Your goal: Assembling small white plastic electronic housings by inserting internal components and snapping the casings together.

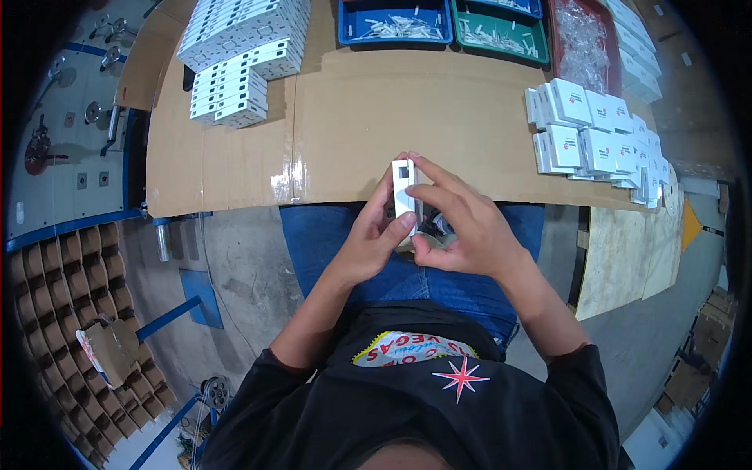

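Far left on cardboard-covered counter (352, 117): stacked white cartons (235, 55). Centre, over lap at counter edge: left hand (374, 239) and right hand (462, 223), both grips clenched on small white box (403, 186), upright. Rear: blue tray (395, 22), green tray (499, 30). Right: white packets with red marks (599, 137).

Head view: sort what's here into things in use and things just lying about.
In use: small white box, held by left hand and right hand.

Lying about: flat white box stacks, folded boxes, blue bin, green bin, cardboard tabletop.
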`<control>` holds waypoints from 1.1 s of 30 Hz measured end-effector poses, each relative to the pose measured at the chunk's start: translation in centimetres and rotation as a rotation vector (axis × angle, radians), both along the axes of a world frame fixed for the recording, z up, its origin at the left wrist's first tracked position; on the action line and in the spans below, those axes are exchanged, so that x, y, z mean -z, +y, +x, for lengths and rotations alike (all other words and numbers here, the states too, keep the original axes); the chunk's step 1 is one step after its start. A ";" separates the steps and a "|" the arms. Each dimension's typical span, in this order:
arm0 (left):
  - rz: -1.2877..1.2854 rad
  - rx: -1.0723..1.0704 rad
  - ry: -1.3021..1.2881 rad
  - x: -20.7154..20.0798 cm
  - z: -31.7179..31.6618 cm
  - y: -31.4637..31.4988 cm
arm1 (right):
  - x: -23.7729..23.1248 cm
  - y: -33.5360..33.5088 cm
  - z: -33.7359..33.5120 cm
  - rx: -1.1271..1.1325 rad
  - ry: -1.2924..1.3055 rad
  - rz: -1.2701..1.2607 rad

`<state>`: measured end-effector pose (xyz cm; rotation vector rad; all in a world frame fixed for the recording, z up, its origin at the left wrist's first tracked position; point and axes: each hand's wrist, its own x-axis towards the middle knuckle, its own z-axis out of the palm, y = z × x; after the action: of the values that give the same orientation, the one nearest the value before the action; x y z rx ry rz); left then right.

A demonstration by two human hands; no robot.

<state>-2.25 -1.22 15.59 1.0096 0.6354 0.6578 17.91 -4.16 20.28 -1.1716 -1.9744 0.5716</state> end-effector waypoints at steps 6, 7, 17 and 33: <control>0.021 -0.041 0.039 0.0 0.6 0.0 | 0.2 -0.1 -0.7 0.009 -0.096 0.070; 0.080 -0.069 0.039 0.4 0.8 0.0 | 0.2 -0.2 -0.8 0.020 -0.090 0.058; 0.204 -0.165 0.051 0.6 1.9 -0.5 | 1.4 -1.0 -1.5 0.069 -0.057 0.045; -0.102 -0.216 -0.133 -0.4 2.3 0.0 | -0.4 -0.5 -0.8 0.174 0.128 0.009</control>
<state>0.06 -1.21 15.94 0.8017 0.6590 0.8664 17.13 -4.67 20.65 -1.2542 -1.7458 0.5331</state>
